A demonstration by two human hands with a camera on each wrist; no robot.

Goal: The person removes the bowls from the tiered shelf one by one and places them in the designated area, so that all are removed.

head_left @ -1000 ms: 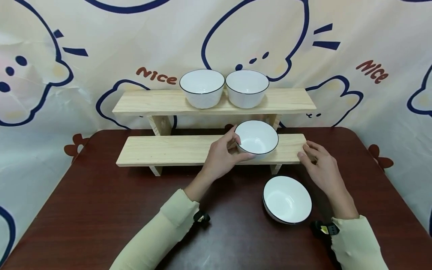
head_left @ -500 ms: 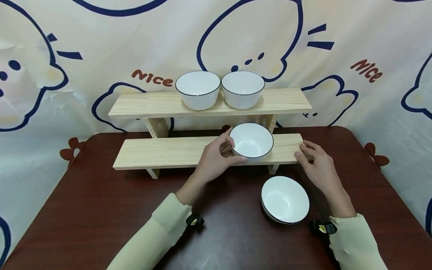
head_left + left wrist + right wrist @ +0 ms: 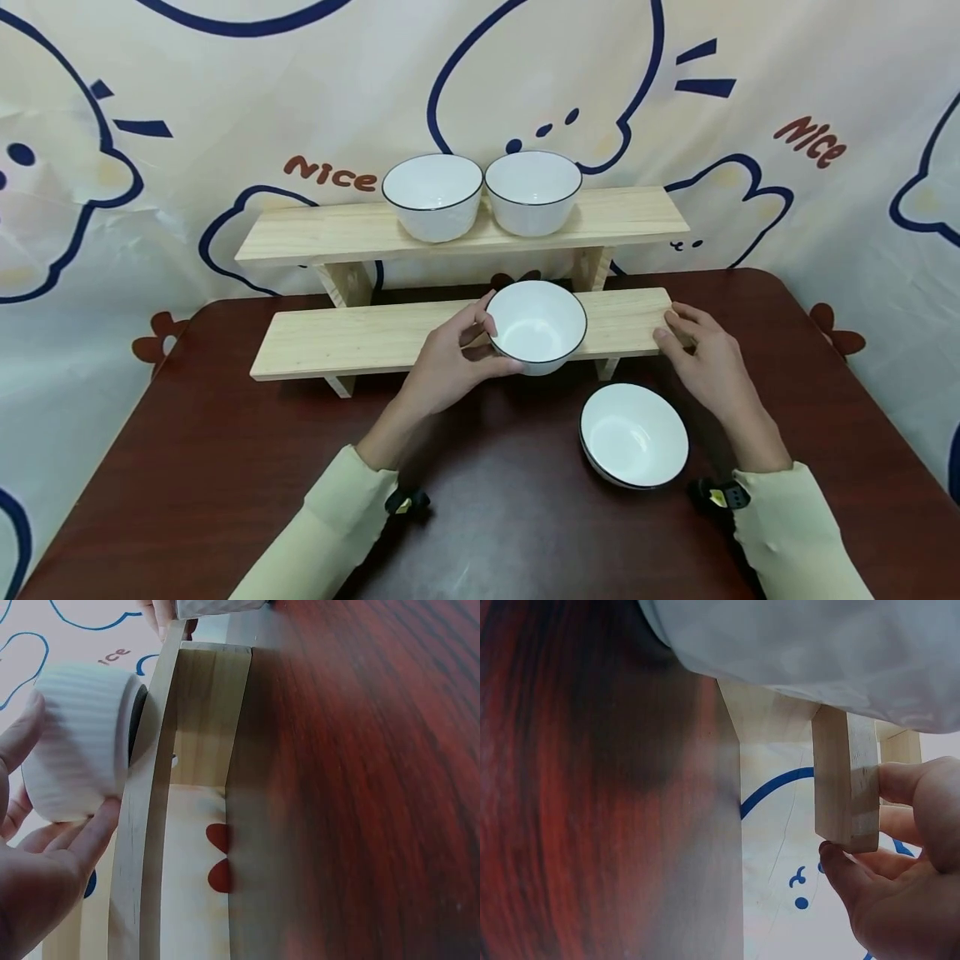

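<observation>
My left hand (image 3: 442,358) grips a white dark-rimmed bowl (image 3: 537,323) by its left side, thumb in front and fingers behind. The bowl is upright at the front edge of the lower wooden shelf (image 3: 360,337); in the left wrist view the ribbed bowl (image 3: 82,735) has its dark base close to the board, and I cannot tell whether they touch. At the shelf's right end, my right hand (image 3: 708,358) pinches the board end (image 3: 847,780) between thumb and fingers. Two similar bowls, a left one (image 3: 433,198) and a right one (image 3: 533,193), stand side by side on the upper shelf (image 3: 315,233).
Another white bowl (image 3: 634,435), possibly a stack, stands on the dark brown table (image 3: 187,467) before the shelf's right end, near my right forearm. A printed cloth (image 3: 247,83) with cartoon outlines hangs behind the two-tier stand.
My left hand has shifted the bowl to the left and toward the front edge of the lower shelf. My right hand stays at the board's end. The head view has shifted slightly.
</observation>
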